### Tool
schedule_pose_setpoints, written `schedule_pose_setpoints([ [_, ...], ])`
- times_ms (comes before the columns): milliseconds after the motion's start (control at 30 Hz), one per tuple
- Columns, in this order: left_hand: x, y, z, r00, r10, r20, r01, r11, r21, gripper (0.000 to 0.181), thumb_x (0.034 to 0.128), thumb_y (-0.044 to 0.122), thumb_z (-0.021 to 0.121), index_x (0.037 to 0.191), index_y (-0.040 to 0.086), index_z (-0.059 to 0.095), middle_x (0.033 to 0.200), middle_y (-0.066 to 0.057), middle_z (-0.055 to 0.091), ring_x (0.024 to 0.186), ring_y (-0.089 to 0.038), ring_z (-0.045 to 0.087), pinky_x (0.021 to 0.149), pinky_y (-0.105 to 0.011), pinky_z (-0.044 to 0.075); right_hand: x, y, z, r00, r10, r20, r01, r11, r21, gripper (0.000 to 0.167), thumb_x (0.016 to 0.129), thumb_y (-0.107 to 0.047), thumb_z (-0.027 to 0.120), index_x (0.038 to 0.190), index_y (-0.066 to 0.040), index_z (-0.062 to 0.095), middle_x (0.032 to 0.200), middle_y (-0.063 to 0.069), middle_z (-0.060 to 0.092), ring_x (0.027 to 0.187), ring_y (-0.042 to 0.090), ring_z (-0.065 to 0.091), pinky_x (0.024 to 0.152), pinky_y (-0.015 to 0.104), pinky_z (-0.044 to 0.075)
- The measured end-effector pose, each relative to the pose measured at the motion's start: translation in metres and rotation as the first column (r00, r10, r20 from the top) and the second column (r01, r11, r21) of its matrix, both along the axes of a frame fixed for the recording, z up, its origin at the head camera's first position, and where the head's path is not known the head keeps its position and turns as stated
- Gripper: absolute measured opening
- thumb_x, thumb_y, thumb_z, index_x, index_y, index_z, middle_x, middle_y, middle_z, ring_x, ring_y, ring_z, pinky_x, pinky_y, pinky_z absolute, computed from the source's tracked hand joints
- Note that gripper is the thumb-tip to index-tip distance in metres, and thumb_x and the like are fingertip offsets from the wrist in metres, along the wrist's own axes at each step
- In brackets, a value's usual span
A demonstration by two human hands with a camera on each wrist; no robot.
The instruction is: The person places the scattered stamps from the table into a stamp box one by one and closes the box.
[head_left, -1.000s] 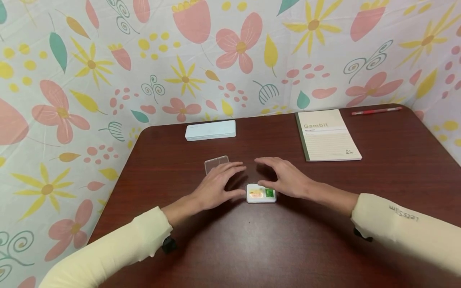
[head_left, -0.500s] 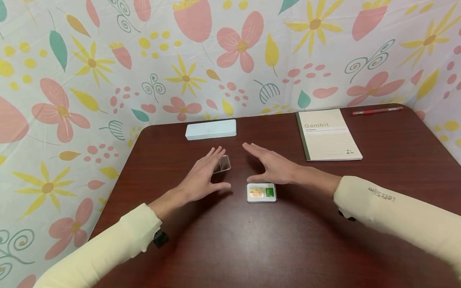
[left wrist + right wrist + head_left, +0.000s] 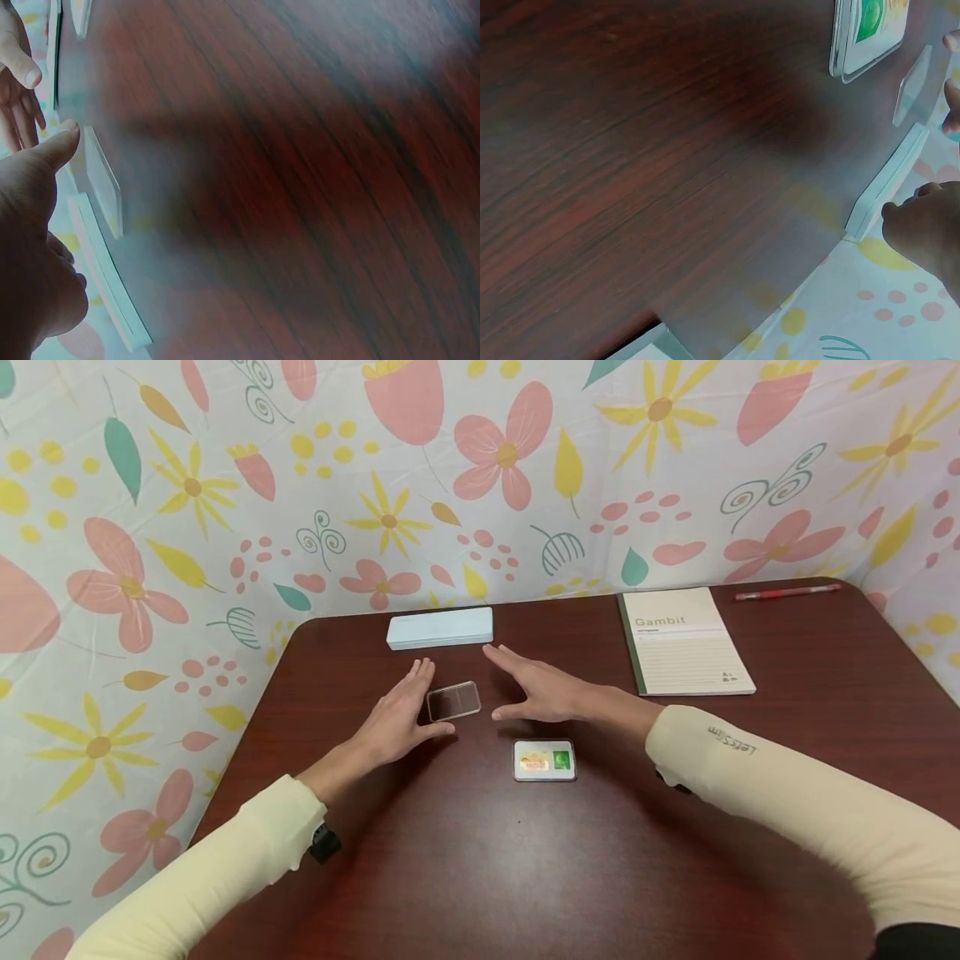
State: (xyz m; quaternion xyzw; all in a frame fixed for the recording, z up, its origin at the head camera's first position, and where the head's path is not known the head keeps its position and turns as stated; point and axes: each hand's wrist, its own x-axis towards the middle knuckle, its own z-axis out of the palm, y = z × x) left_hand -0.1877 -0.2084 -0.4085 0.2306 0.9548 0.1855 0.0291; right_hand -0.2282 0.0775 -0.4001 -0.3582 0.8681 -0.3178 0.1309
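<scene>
Both the left hand (image 3: 390,718) and the right hand (image 3: 546,690) are empty, fingers extended, flanking a clear plastic lid (image 3: 454,701) on the wood-grain table (image 3: 480,868); likely light, stiff, slick and brittle, it suits pinching at opposite edges.

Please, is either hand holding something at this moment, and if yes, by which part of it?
Nothing is held: the left hand and right hand have extended fingers, and the clear rectangular piece lies on the table between them.
</scene>
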Motion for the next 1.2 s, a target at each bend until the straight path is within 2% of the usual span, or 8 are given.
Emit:
schedule_pose_setpoints([
  [100,-0.003,-0.005,-0.002,1.000,0.026,0.014,-0.026,1.000,0.001,0.105,0.0940,0.039,0.084,0.166,-0.006,0.022,0.173,-0.022,0.021,0.161,-0.035,0.016,0.118,-0.066,0.031,-0.006,-0.004,-0.003,1.000,-0.002,0.010,0.002,1.000,0.007,0.101,0.098,-0.029,0.080,0.171,-0.006,0.014,0.175,0.023,0.012,0.161,0.035,0.018,0.124,0.054,0.028],
  [267,-0.007,-0.013,-0.007,1.000,0.027,0.004,-0.027,1.000,-0.010,0.099,0.0955,0.039,0.082,0.165,-0.004,0.026,0.171,-0.022,0.027,0.159,-0.034,0.025,0.117,-0.062,0.035,-0.016,-0.012,-0.007,1.000,-0.013,0.008,0.013,1.000,0.028,0.098,0.098,-0.029,0.081,0.170,-0.004,0.019,0.173,0.027,0.016,0.157,0.039,0.027,0.123,0.055,0.029],
  [433,-0.009,-0.019,-0.011,0.999,0.026,-0.035,-0.026,1.000,-0.016,0.091,0.0950,0.037,0.083,0.163,-0.002,0.036,0.166,-0.020,0.040,0.150,-0.035,0.043,0.115,-0.057,0.042,-0.022,-0.020,-0.011,1.000,-0.026,0.002,0.026,0.998,0.065,0.096,0.095,-0.031,0.084,0.167,-0.002,0.028,0.170,0.022,0.030,0.155,0.037,0.034,0.123,0.052,0.031],
  [533,-0.009,-0.020,-0.013,0.998,0.030,-0.053,-0.031,0.999,-0.021,0.086,0.0949,0.037,0.083,0.161,-0.001,0.042,0.161,-0.019,0.048,0.146,-0.035,0.049,0.114,-0.056,0.043,-0.024,-0.024,-0.013,1.000,-0.020,-0.007,0.020,0.998,0.063,0.092,0.095,-0.029,0.085,0.165,-0.001,0.032,0.166,0.017,0.040,0.153,0.034,0.037,0.122,0.050,0.034],
  [800,-0.008,-0.019,-0.018,0.998,0.029,-0.055,-0.031,0.999,-0.038,0.076,0.0971,0.036,0.081,0.157,0.002,0.049,0.155,-0.017,0.055,0.141,-0.036,0.054,0.110,-0.057,0.046,-0.026,-0.028,-0.016,0.999,-0.032,-0.044,0.033,0.999,0.024,0.078,0.092,-0.022,0.087,0.156,0.001,0.049,0.152,0.016,0.059,0.145,0.032,0.049,0.118,0.047,0.040],
  [1200,-0.009,-0.018,-0.021,0.997,0.036,-0.063,-0.039,0.999,-0.039,0.069,0.0968,0.034,0.081,0.153,0.004,0.054,0.148,-0.016,0.061,0.135,-0.034,0.059,0.107,-0.055,0.049,-0.028,-0.040,-0.020,0.998,-0.039,-0.049,0.040,0.999,0.036,0.073,0.090,-0.022,0.089,0.151,0.000,0.055,0.146,0.013,0.064,0.140,0.029,0.055,0.116,0.042,0.042],
])
